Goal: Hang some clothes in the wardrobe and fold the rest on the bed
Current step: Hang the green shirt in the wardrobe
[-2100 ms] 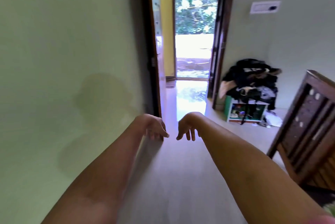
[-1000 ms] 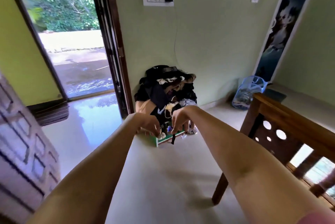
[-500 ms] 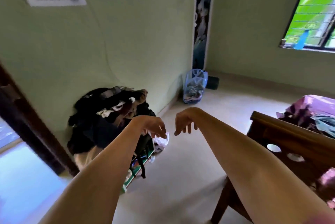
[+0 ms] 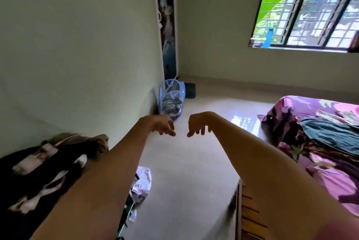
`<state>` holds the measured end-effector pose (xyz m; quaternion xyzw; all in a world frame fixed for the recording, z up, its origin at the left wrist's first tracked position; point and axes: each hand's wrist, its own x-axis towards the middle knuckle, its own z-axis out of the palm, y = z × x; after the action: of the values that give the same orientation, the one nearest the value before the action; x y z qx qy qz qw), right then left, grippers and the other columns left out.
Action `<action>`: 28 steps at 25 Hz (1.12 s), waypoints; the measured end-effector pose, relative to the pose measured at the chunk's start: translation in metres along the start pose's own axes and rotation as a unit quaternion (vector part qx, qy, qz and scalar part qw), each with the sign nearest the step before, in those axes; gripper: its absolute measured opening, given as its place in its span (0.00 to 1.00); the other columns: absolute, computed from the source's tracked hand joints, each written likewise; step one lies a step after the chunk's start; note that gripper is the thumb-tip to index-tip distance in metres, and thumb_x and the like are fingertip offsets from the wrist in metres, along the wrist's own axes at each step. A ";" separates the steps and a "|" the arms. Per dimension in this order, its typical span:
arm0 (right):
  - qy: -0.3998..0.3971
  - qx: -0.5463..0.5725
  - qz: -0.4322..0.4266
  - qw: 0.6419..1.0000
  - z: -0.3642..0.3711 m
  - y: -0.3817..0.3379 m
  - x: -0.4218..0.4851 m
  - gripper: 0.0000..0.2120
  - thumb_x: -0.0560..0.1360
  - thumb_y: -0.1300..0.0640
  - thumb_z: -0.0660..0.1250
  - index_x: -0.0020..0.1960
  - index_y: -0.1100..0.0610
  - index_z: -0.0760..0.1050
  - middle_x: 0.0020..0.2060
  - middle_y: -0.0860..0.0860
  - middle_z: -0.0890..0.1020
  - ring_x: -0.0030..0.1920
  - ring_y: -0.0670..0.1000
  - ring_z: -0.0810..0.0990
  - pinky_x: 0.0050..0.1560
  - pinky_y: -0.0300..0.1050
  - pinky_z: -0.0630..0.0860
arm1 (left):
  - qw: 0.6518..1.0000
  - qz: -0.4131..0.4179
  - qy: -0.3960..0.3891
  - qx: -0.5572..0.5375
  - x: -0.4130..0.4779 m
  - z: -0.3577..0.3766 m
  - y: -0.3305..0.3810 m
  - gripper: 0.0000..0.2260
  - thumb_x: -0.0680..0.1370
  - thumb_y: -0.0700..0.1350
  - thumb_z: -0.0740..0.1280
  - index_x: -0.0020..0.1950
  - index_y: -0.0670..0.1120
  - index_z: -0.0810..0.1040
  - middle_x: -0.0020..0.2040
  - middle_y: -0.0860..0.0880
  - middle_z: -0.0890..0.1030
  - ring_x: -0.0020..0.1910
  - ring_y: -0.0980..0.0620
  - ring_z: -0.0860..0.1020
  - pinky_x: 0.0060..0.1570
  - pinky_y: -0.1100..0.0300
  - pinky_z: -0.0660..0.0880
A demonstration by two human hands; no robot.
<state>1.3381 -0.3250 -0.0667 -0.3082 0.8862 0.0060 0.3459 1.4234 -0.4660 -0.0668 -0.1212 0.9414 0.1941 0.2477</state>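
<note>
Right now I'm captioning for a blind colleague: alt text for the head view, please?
The left hand and right hand reach forward, empty, fingers hanging loosely. Clothes lie on the purple-sheeted bed at right; a dark clothes pile at left, a blue mesh basket by the wall.

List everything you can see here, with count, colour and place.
basket: one, blue mesh, by the left wall near the corner
pile: one, mostly black clothes, lower left against the wall
bag: one, white, on the floor beside the pile
bed: one, purple sheet, right
clothes: a few, teal on top, on the bed
window: one, dark frame, far wall
bottle: one, blue, on the window sill
left hand: one, empty, held out over the floor
right hand: one, empty, beside the left
</note>
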 end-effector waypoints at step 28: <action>0.042 0.276 0.333 0.901 -0.280 0.445 0.277 0.23 0.78 0.50 0.65 0.65 0.66 0.71 0.55 0.57 0.79 0.48 0.58 0.80 0.41 0.48 0.78 | 0.879 0.346 -0.166 0.282 0.612 -0.203 0.342 0.16 0.76 0.53 0.66 0.61 0.47 0.76 0.44 0.52 0.77 0.47 0.51 0.80 0.40 0.60 0.72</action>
<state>0.7643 -0.1780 -0.1145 0.1128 0.9169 -0.1366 0.3577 0.7084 -0.3267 -0.1134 0.3214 0.8834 0.0109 0.3407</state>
